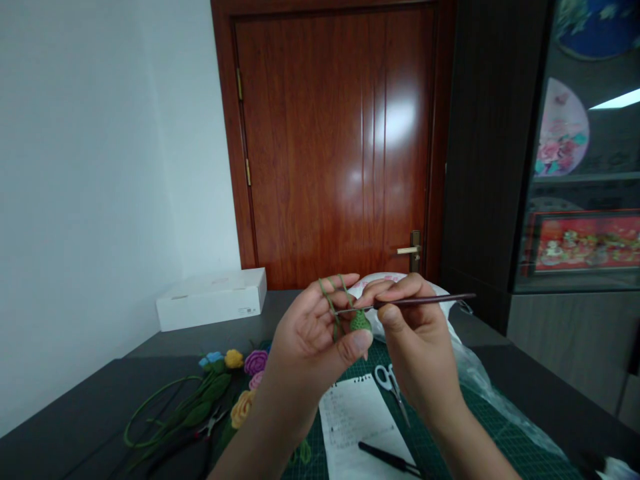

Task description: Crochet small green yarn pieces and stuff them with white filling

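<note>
Your left hand pinches a small green crocheted piece near its base, holding it up in the air above the mat, while green yarn loops over your raised fingers. Your right hand is closed pen-style on a crochet hook with a slim dark handle, its thin metal shaft reaching just above the piece toward the yarn on your fingers. The piece looks light and soft, so it will likely squash under a hard pinch; the firmer stitched base seems the best place to hold it, with the yarn's tension kept on your fingers. The hook looks light, but its fine tip could snag. Below your hands, a green cutting mat carries a sheet of paper, scissors and a black pen. To the left lie crocheted flowers on long green stems and pliers; a plastic bag sits to the right, on a dark table.
</note>
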